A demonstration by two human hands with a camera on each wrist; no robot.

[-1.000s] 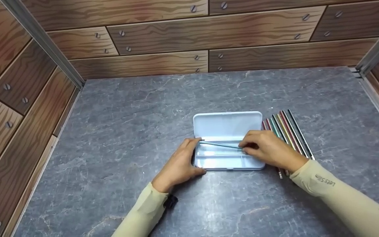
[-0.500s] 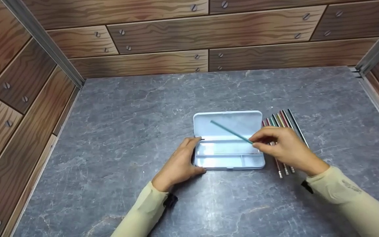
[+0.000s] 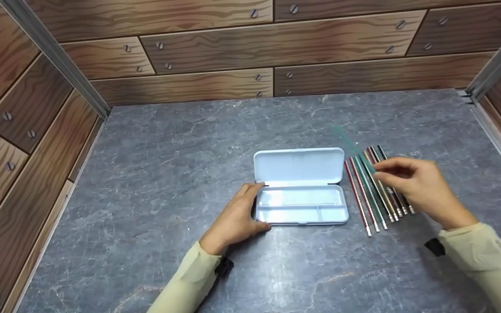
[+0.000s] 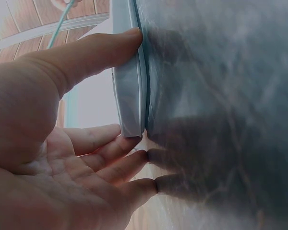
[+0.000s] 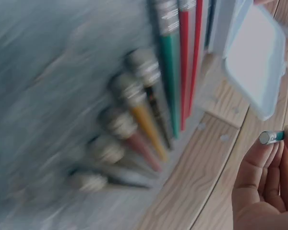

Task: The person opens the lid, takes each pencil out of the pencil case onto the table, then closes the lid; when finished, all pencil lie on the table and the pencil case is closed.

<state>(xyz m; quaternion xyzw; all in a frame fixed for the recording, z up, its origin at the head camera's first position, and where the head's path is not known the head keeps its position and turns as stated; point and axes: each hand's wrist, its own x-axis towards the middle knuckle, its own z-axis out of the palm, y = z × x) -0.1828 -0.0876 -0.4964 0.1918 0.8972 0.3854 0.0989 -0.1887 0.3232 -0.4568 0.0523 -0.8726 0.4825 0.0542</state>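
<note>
A light blue pencil case (image 3: 298, 167) lies open on the table, lid raised at the back, its tray split into compartments with no pencil inside. My left hand (image 3: 237, 217) holds the case's left end, thumb at the front corner and fingers at the back, as the left wrist view also shows. My right hand (image 3: 422, 187) pinches a teal pencil (image 5: 273, 137) near its white-tipped end, between thumb and fingers. Motion blurs that pencil in the head view, where it slants up and left above a row of pencils (image 3: 372, 200).
The row of several red, green, yellow and dark pencils lies right of the case, silver ends towards me. A grey marbled table (image 3: 181, 152) carries everything. Wood-patterned walls (image 3: 207, 56) stand behind and at both sides, with metal corner posts (image 3: 55, 56).
The right hand has lifted the teal pencil out of the case and carried it right, over the pencil row, tilting it steeper. The left hand stays on the case.
</note>
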